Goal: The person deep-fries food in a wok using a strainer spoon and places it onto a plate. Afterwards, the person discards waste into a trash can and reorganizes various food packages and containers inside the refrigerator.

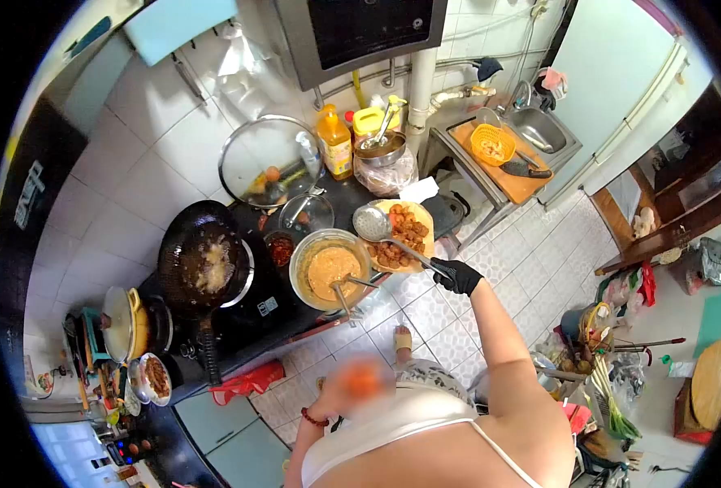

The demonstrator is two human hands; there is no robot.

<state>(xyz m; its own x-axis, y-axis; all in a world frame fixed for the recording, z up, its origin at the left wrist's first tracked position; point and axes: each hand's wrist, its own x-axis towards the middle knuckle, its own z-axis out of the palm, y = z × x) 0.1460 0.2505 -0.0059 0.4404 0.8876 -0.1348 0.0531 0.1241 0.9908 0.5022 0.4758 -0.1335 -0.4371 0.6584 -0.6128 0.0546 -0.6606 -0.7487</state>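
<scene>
- Metal skimmer (373, 223) sat just right of the batter bowl (299, 268), its perforated head over the left part of a plate (429, 228).
- Right hand (458, 277), black-gloved, was wrapped around the skimmer's handle end, right of the bowl.
- Browned pieces (409, 221) were heaped on that plate, close beside the bowl.
- Left hand (330, 400) was on the bowl's near side, a beaded bracelet (314, 420) at its wrist; blurring left its finger state impossible to tell.
- Black wok (182, 268), bubbling inside, stood left of the bowl.
- Orange bottle (335, 148) stood behind the bowl.
</scene>
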